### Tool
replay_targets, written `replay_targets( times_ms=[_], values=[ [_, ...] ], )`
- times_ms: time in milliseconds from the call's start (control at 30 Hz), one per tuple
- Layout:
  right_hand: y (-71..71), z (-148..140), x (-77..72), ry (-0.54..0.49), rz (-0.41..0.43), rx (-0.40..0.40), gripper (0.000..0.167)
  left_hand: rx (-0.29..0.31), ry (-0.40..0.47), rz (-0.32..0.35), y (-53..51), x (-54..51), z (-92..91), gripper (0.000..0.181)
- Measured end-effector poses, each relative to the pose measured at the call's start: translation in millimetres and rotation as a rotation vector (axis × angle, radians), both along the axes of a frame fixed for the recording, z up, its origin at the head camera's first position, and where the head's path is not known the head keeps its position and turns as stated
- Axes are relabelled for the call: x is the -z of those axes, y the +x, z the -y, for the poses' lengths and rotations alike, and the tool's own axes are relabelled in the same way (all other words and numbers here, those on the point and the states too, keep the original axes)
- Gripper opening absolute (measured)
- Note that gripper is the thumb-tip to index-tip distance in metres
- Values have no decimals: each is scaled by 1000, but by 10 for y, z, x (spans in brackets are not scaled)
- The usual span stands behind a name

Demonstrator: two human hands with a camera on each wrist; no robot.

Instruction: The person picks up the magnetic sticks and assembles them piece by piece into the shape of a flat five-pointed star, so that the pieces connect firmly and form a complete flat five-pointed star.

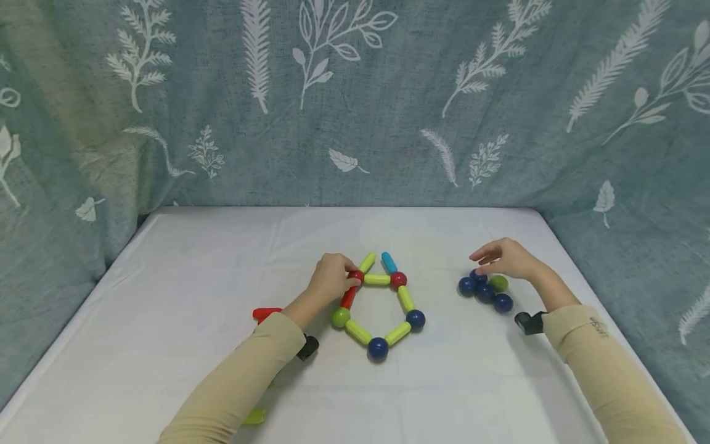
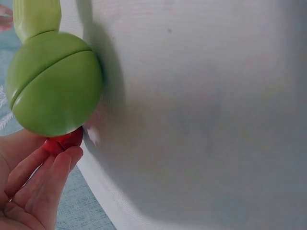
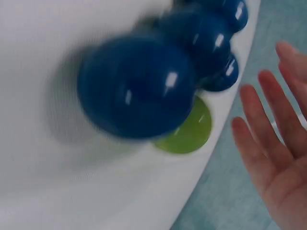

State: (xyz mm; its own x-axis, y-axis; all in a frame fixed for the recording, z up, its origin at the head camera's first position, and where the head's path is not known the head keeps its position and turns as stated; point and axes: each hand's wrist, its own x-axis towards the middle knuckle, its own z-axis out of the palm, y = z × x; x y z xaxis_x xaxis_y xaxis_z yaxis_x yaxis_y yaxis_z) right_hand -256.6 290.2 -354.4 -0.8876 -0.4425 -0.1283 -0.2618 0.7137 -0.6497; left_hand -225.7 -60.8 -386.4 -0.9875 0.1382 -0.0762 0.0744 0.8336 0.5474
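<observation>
While the head view gives the complete five-sided ring (image 1: 407, 300) of smooth, glossy balls (image 1: 378, 349) and slim rods (image 1: 358, 333) near the middle of the worktop (image 1: 444, 388), only the left wrist view exposes the seam (image 2: 48, 71) around its green ball (image 2: 55, 96). The left hand (image 1: 330, 277) pinches the ring's upper-left red ball (image 1: 357, 276). Although the head view overlaps the right hand (image 1: 511, 259) with clustered blue balls (image 1: 485, 293), the right wrist view shows its fingers (image 3: 268, 143) extended, apart from them, holding nothing.

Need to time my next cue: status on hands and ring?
Left hand pinches red ball on five-ball ring. Right hand empty, near blue balls. Left sleeve partly hides red pieces.
</observation>
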Motion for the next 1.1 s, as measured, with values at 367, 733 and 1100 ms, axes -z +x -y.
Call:
replay_targets(
  times_ms=[367,733,1100],
  values=[
    [-110,-57,72,69,136,-43,36,3,11,-13,-10,-3,0,24],
    [-239,75,-14,105,133,26,39,17,22,-26,-2,5,1,25],
    [-507,972,-108,84,102,31,34,11,15,-20,10,-12,9,24]
  ],
)
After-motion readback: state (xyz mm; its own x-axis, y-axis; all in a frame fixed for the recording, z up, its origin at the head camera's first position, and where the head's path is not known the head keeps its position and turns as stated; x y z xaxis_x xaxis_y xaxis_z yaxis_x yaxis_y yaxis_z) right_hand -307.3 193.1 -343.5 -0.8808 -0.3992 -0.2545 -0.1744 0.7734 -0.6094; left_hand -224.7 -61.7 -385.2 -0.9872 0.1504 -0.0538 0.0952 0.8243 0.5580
